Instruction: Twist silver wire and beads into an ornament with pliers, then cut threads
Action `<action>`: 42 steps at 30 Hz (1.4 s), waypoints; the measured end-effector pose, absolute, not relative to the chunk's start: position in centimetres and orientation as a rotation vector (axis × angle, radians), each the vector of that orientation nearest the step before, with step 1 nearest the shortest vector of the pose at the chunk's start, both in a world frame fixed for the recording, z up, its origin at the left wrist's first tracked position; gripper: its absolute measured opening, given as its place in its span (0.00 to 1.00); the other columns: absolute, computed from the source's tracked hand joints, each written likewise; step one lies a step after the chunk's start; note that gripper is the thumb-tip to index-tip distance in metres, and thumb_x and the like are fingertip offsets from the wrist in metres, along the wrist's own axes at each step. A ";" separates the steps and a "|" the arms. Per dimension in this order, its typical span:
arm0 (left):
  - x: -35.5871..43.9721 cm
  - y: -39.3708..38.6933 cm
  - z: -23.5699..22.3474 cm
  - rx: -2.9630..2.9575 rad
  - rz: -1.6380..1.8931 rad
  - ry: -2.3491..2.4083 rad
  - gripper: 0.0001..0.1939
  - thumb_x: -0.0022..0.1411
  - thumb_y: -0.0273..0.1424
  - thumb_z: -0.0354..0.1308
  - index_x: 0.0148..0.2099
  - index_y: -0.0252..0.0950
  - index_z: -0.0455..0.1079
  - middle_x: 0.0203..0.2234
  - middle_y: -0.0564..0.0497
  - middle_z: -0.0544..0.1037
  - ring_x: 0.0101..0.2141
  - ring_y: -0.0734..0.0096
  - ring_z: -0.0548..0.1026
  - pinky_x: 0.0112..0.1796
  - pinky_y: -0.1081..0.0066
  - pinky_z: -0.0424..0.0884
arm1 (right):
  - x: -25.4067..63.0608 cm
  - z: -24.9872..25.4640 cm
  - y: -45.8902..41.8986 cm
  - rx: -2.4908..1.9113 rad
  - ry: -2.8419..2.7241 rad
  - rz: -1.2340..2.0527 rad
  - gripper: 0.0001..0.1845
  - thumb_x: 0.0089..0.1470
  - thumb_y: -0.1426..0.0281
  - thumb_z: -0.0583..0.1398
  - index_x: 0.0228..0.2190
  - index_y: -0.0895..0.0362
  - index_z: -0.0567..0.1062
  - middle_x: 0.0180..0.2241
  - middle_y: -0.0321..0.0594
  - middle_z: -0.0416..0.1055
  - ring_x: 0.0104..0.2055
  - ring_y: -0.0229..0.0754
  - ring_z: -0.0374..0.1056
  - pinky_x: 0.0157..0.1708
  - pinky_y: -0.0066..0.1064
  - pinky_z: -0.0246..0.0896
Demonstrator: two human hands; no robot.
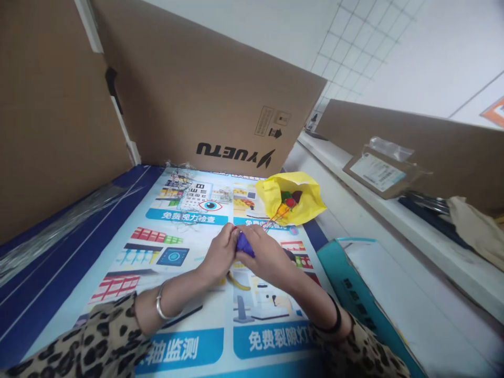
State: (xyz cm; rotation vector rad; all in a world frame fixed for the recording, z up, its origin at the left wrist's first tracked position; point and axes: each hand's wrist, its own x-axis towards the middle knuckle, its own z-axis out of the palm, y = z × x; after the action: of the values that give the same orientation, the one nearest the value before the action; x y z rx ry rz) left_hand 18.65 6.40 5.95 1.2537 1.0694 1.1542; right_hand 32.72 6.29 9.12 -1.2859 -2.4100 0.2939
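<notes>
My left hand and my right hand meet over the printed sheet, both closed around a small purple-blue thing. Its kind is not clear, as fingers cover much of it. A little red shows near the left fingertips. Thin red strings run between the area by my right hand and an opened yellow bag. Inside the bag are red, green and yellow small things. Below my hands, a yellow-brown curved strip shows, partly hidden.
Large cardboard panels stand behind and to the left. Crinkled clear plastic lies at the back left. On the right are a teal box and a white ledge bearing a labelled package and cloth.
</notes>
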 end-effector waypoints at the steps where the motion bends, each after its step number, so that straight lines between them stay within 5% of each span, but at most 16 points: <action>1: 18.6 6.6 5.9 1.269 1.172 1.061 0.15 0.61 0.42 0.50 0.30 0.37 0.58 0.19 0.58 0.61 0.17 0.81 0.59 0.17 0.79 0.55 | 33.0 9.2 6.4 -1.248 -2.365 0.415 0.25 0.50 0.66 0.60 0.51 0.51 0.64 0.46 0.44 0.67 0.48 0.46 0.63 0.46 0.40 0.60; 7: 17.7 7.7 7.1 1.007 1.003 0.826 0.17 0.59 0.43 0.53 0.30 0.38 0.53 0.16 0.63 0.50 0.13 0.84 0.48 0.14 0.82 0.44 | 36.7 9.1 8.1 -1.183 -2.119 0.989 0.21 0.46 0.64 0.64 0.44 0.51 0.71 0.43 0.37 0.70 0.45 0.42 0.66 0.46 0.34 0.60; 11: 16.5 8.0 8.6 1.004 0.960 0.711 0.17 0.58 0.43 0.56 0.31 0.38 0.53 0.15 0.64 0.50 0.13 0.86 0.46 0.14 0.83 0.41 | 40.2 7.6 9.7 -1.354 -1.875 1.246 0.22 0.44 0.64 0.64 0.43 0.52 0.72 0.34 0.36 0.70 0.28 0.33 0.64 0.26 0.25 0.62; 19: 16.0 5.9 9.9 1.036 0.847 0.586 0.16 0.58 0.44 0.56 0.33 0.39 0.56 0.15 0.64 0.46 0.15 0.84 0.42 0.14 0.83 0.40 | 45.7 6.3 13.6 -1.566 -1.623 0.896 0.18 0.44 0.65 0.62 0.40 0.56 0.72 0.26 0.33 0.68 0.23 0.32 0.61 0.17 0.21 0.56; 25: 16.7 4.8 9.4 1.122 0.786 0.576 0.18 0.57 0.48 0.55 0.34 0.38 0.58 0.14 0.64 0.47 0.15 0.84 0.43 0.15 0.81 0.41 | 47.1 7.4 18.2 -1.759 -1.596 0.756 0.18 0.51 0.67 0.60 0.45 0.56 0.69 0.34 0.36 0.71 0.28 0.34 0.67 0.24 0.26 0.64; 31: 18.4 4.8 7.3 1.282 0.707 0.668 0.20 0.58 0.50 0.52 0.31 0.37 0.57 0.12 0.63 0.52 0.13 0.84 0.47 0.16 0.80 0.42 | 46.3 6.1 23.0 -1.998 -1.522 0.423 0.17 0.58 0.64 0.56 0.47 0.57 0.67 0.48 0.43 0.65 0.45 0.42 0.65 0.43 0.41 0.64; 42: 15.3 8.7 10.8 0.880 1.218 0.795 0.19 0.54 0.41 0.62 0.30 0.37 0.54 0.15 0.64 0.51 0.12 0.87 0.47 0.14 0.83 0.46 | 47.3 4.8 28.3 -2.178 -1.345 0.394 0.18 0.57 0.63 0.56 0.48 0.58 0.67 0.47 0.43 0.66 0.44 0.43 0.66 0.42 0.41 0.65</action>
State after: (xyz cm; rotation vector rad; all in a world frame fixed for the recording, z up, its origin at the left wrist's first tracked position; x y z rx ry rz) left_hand 15.29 8.70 10.85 0.8797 0.7946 1.2178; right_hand 47.33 28.30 4.80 -2.1776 -1.3451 0.3939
